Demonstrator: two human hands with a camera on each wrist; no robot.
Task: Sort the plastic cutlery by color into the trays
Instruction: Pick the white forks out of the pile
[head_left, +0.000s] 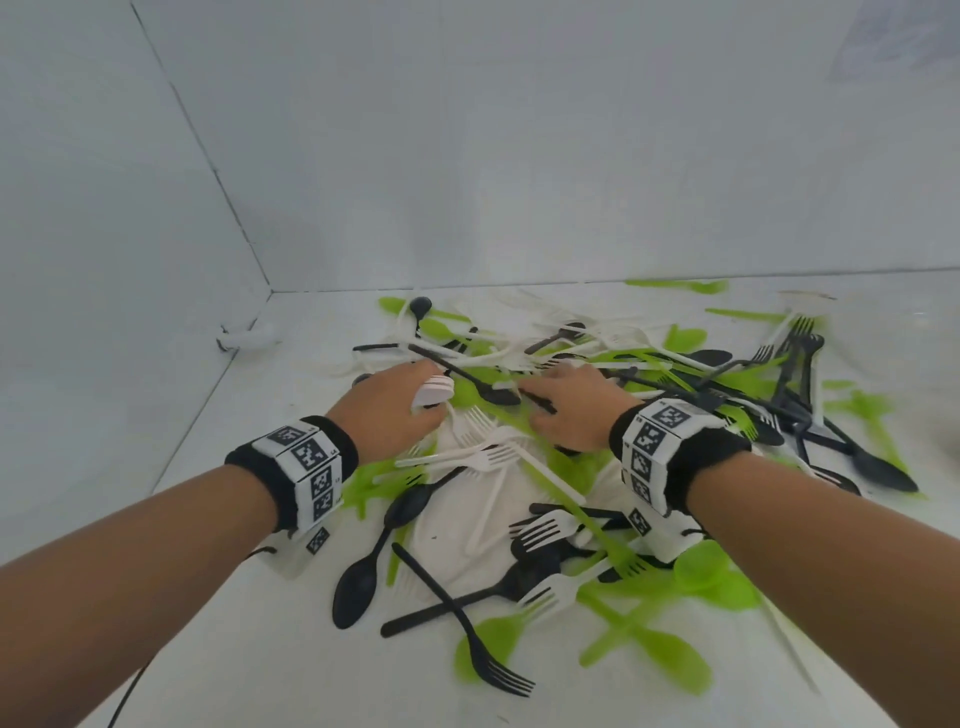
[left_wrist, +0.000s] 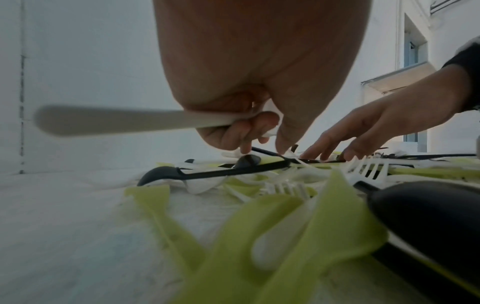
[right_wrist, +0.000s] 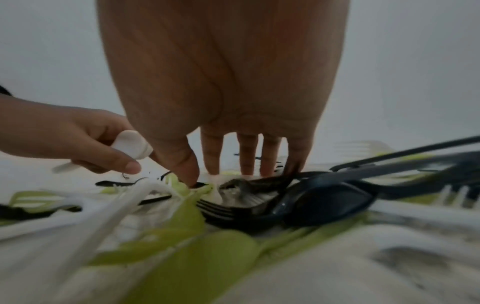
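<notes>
A: Nearest us, a black fork (head_left: 496, 660) crosses a green spoon (head_left: 647, 657) on the white surface (head_left: 249, 623). It's all tangled, so nothing lifts free alone.

B: Further in, the left hand (head_left: 387, 410) is curled round a bundle of white handles (head_left: 434, 391), probably banking one colour.

A: The right hand (head_left: 571, 410), fingers spread and straight, presses into the mixed cutlery pile (head_left: 597, 364).

B: No trays in view. Black spoons (head_left: 485, 387) overlie everything.
</notes>
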